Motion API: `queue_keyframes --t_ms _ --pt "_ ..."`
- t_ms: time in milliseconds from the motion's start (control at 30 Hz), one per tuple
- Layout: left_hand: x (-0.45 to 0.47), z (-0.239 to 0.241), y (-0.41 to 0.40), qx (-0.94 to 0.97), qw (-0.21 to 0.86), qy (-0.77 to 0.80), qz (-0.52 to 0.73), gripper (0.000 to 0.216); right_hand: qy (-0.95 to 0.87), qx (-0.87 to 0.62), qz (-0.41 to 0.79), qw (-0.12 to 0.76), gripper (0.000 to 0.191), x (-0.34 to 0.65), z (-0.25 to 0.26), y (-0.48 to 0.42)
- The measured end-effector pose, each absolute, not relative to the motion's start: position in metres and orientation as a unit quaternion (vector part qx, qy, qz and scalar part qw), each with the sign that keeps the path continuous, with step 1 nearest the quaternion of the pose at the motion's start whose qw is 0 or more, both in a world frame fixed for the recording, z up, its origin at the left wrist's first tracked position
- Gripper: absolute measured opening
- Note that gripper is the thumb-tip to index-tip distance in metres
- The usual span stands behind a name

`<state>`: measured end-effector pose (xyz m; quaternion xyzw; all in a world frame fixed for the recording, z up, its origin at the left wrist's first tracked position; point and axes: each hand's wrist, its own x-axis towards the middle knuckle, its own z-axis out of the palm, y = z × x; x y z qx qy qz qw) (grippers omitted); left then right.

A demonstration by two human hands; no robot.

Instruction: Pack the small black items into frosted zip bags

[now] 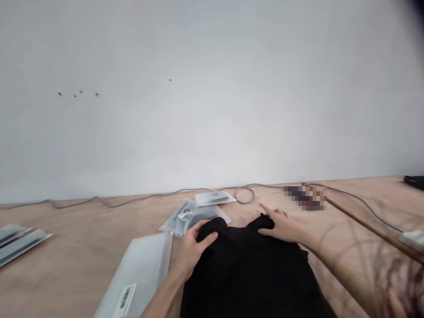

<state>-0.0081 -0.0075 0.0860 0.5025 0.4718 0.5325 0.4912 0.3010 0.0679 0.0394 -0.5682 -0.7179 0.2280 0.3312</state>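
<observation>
A black cloth garment (251, 278) lies in front of me at the bottom centre, its upper edge bunched and slightly raised. Which kind of garment it is cannot be made out. My left hand (195, 247) grips its upper left edge, thumb on top and fingers partly hidden behind the cloth. At the upper right edge, my right hand (283, 224) holds the cloth between thumb and fingers, with the index finger stretched out. Beside my left forearm lies a frosted plastic bag (145, 260) with a barcode label. Crumpled printed plastic bags (180, 216) rest just beyond my left hand.
A flat white packet (213, 198) lies on the printed bags. More plastic packets (21, 247) are at the far left. A grey cable (132, 202) runs along the wall (212, 110) toward a white power strip (412, 239). A long thin strip (364, 222) crosses the right side.
</observation>
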Motion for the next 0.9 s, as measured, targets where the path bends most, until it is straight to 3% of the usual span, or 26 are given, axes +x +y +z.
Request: queue_keyframes --t_ms 67,133,333,467,633,767,900 --pt "-0.013 0.088 -0.005 0.505 0.49 0.466 0.537 0.03 -0.726 -0.569 0.236 0.306 0.029 0.305 0.042 0.078" --pt "-0.021 0.092 -0.002 0.506 0.49 0.456 0.544 0.035 -0.734 -0.551 0.233 0.321 0.021 0.313 0.044 0.083" --pt "-0.037 0.112 -0.001 0.542 0.434 0.455 0.558 0.042 -0.737 -0.504 0.235 0.384 0.042 0.334 0.06 0.07" --pt "-0.038 0.131 -0.018 0.57 0.31 0.461 0.605 0.036 -0.721 -0.466 0.227 0.46 0.035 0.344 0.085 0.037" --pt "-0.037 0.159 -0.062 0.512 0.279 0.47 0.663 0.036 -0.633 -0.487 0.222 0.559 0.034 0.352 0.118 -0.021" --pt "-0.031 0.187 -0.092 0.45 0.337 0.444 0.697 0.041 -0.542 -0.498 0.365 0.571 0.04 0.353 0.145 -0.054" --pt "-0.032 0.192 -0.089 0.443 0.412 0.458 0.651 0.054 -0.478 -0.492 0.506 0.523 0.045 0.346 0.151 -0.052"
